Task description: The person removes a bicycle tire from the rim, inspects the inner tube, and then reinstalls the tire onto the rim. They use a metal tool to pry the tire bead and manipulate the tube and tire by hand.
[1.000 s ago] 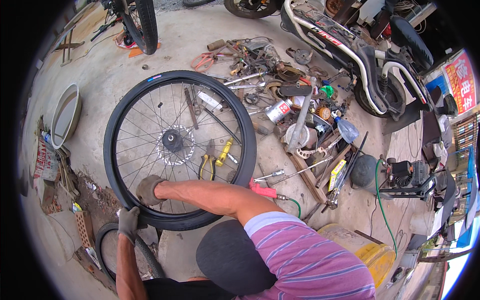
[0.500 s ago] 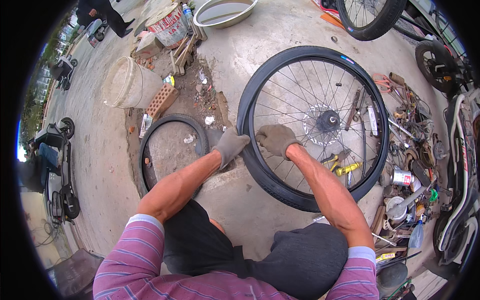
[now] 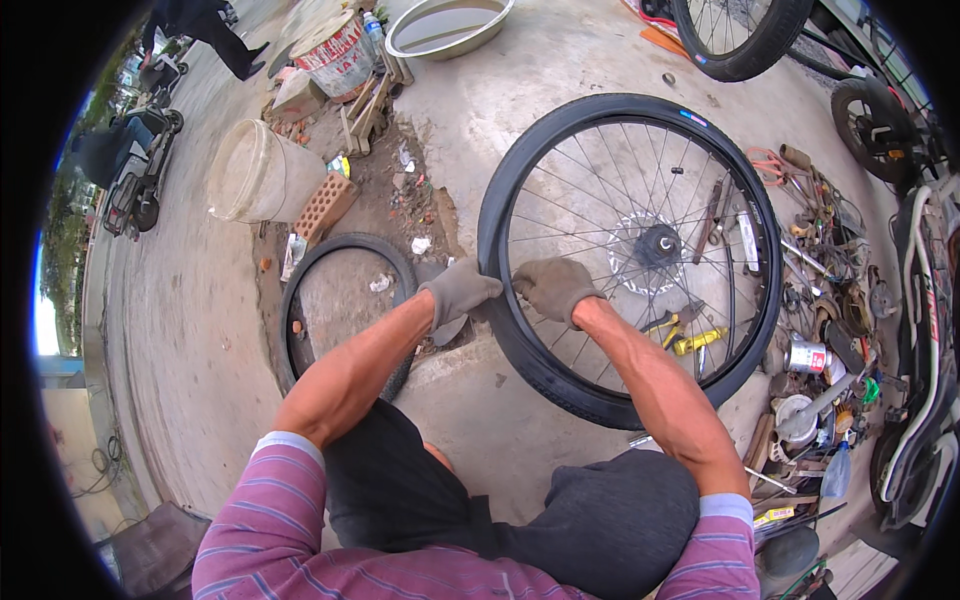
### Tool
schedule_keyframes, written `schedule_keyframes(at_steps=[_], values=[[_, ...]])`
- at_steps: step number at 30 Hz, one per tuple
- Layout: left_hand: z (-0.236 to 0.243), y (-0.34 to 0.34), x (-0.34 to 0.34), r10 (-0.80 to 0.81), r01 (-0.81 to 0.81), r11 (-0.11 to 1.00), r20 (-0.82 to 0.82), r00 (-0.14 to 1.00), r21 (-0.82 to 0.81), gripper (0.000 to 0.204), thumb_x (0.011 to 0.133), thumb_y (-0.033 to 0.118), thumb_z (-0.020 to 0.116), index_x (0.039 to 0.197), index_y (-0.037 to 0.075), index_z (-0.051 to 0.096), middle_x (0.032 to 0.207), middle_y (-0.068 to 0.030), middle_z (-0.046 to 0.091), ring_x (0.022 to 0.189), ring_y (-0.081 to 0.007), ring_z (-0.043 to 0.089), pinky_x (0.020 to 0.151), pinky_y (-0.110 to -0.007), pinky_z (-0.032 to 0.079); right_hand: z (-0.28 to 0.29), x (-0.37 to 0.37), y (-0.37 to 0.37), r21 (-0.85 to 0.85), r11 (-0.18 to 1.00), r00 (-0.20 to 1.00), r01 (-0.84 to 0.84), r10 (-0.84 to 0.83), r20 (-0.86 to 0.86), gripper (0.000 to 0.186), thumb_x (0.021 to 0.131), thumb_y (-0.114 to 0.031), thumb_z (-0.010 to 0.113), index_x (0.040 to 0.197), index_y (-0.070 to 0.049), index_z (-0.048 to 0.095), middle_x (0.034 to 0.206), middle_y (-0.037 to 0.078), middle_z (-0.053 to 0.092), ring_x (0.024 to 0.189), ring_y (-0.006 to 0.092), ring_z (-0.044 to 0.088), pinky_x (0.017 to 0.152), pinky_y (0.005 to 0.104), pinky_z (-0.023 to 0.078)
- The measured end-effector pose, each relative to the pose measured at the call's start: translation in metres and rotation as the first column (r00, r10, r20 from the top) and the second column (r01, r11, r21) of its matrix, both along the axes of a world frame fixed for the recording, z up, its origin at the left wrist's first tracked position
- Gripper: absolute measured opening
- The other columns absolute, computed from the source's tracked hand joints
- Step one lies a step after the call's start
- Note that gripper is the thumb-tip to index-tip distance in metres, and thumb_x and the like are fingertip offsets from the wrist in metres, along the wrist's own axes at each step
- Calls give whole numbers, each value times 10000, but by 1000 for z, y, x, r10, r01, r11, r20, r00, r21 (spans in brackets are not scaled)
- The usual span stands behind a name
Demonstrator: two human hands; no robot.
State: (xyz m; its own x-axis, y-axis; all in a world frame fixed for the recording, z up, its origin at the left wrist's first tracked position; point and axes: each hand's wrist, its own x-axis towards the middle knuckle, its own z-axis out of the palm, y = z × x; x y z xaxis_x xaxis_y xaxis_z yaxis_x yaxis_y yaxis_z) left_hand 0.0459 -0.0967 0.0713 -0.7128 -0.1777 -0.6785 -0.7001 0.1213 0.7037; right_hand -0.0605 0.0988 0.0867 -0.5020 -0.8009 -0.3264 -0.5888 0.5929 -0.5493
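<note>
A bare concrete floor [image 3: 560, 60] is seen outdoors, broken by a patch of dirt and rubble. A spoked bicycle wheel [image 3: 630, 250] is laid flat on it, with a loose black tyre [image 3: 345, 310] just beside, a pale bucket [image 3: 255, 180] tipped over farther off, and scattered tools [image 3: 820, 300] along the right. The wheel's near rim is gripped by both gloved hands: the left hand [image 3: 458, 290] is closed over the tyre's outer edge, the right hand [image 3: 552, 288] clamped on its inner side.
</note>
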Motion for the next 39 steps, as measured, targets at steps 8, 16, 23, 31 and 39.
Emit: schedule_keyframes(at_steps=[8,16,23,31,39], values=[[-20,7,8,41,-47,995,-67,997,-89,159,937,-20,661,1070,-35,746,853,-108,754,723,-236,765,629,-389,642,-12,2,-1,10,1000,999,-15,15,-34,314,1059,-400,636,1207,-187,812,1128,159,810,1093,376,764,952,520,589],[-13,14,9,67,-89,979,-121,990,-184,114,931,-6,687,1009,-44,762,842,-58,740,742,-158,693,690,-337,566,-7,2,-1,-6,1000,999,-9,9,-50,317,1064,-391,624,1195,-168,809,1133,158,811,1102,377,762,969,512,585],[-18,17,11,102,-135,975,-184,978,-177,135,931,13,692,1027,-34,774,840,-55,744,744,-158,698,692,-344,568,4,0,0,11,1000,1000,16,-17,18,323,1046,-384,647,1232,-180,815,1167,143,812,1130,368,755,990,498,581],[-2,18,8,-54,-5,891,-116,992,-455,346,900,260,716,1111,-3,795,999,-243,809,969,-379,799,877,-443,611,1,-2,-2,-22,999,998,41,-39,54,308,1033,-381,674,1221,-196,833,1173,135,812,1129,368,755,994,499,581],[3,18,5,-58,-24,879,-156,986,-476,335,907,227,708,1087,-49,769,965,-273,786,955,-387,788,871,-460,606,7,-5,-5,-2,1000,999,15,-14,38,330,1043,-375,645,1183,-131,818,1139,174,808,1100,391,756,985,525,576]])
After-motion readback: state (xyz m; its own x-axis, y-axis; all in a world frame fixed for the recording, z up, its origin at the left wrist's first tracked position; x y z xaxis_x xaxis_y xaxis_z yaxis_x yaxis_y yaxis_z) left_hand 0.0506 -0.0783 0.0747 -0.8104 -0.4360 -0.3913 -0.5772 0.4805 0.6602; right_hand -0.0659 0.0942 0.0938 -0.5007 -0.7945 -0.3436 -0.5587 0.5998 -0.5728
